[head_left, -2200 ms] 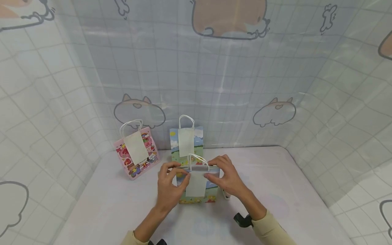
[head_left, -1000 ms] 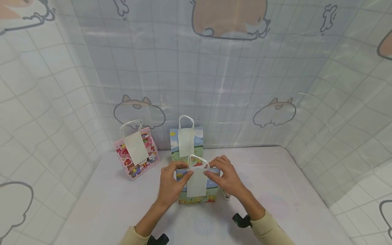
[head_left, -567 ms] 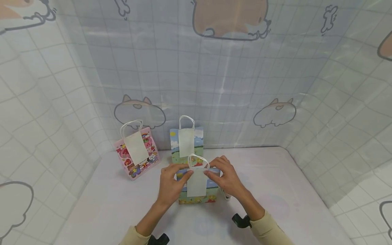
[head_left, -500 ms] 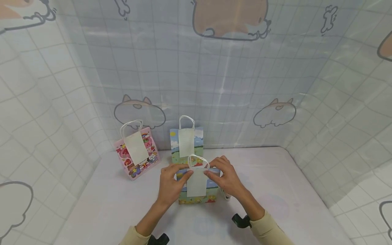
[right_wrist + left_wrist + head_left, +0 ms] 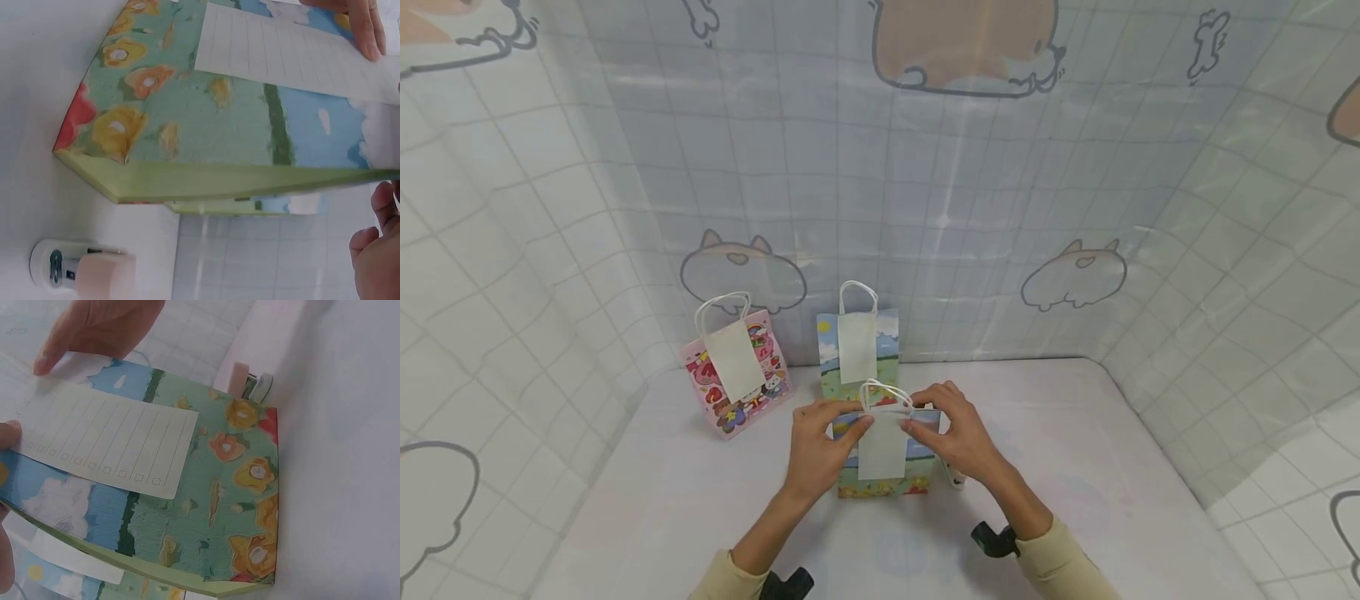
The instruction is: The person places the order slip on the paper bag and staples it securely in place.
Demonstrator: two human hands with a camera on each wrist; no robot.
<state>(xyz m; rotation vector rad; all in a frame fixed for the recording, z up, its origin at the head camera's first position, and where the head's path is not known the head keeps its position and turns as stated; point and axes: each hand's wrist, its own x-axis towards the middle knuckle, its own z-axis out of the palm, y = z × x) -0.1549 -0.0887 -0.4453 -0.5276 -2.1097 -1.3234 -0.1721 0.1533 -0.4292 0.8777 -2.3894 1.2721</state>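
A gift bag [image 5: 917,473] printed with sky and flowers stands upright at the table's middle, its white cord handle [image 5: 887,388] up. On its front lies a white lined paper slip [image 5: 125,440] with a row of small boxes. My left hand [image 5: 820,450] pinches the slip's upper left corner against the bag's top edge, thumb in front, fingers behind. At the upper right corner, my right hand [image 5: 958,433] pinches the same edge, its thumb on the slip. The fingertips behind the bag are partly hidden. Right of the bag lies a pink and white stapler [image 5: 87,272].
Behind stands a second sky-and-flower bag [image 5: 886,350] with a white slip on its front. To the left, a pink cartoon bag [image 5: 775,367], also bearing a slip, leans at an angle. A patterned curtain [image 5: 955,192] encloses the table's back and sides.
Since the earliest frame, my left hand has shifted right and its fingers have gone behind the bag's top edge, with the slip moved slightly. The right hand has stayed almost in place.
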